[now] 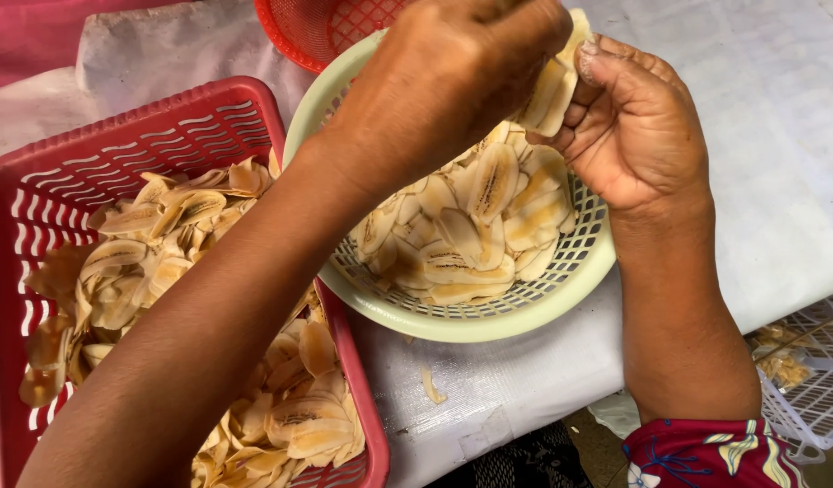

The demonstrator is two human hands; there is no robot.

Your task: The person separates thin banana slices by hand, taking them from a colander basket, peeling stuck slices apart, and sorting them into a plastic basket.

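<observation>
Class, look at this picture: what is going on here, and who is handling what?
A person works over a round pale green basket of banana slices. Both hands are raised above it: the right hand holds a small stack of slices, and the left hand meets it there, fingers on the same stack. To the left, a red rectangular basket holds more slices. One stray slice lies on the white cloth.

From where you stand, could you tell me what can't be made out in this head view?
- Slices held between both hands: count hidden by the left hand and right hand.
- Red round basket: cut off by the top edge.
- White crate: cut off at the right edge, contents unclear.
</observation>
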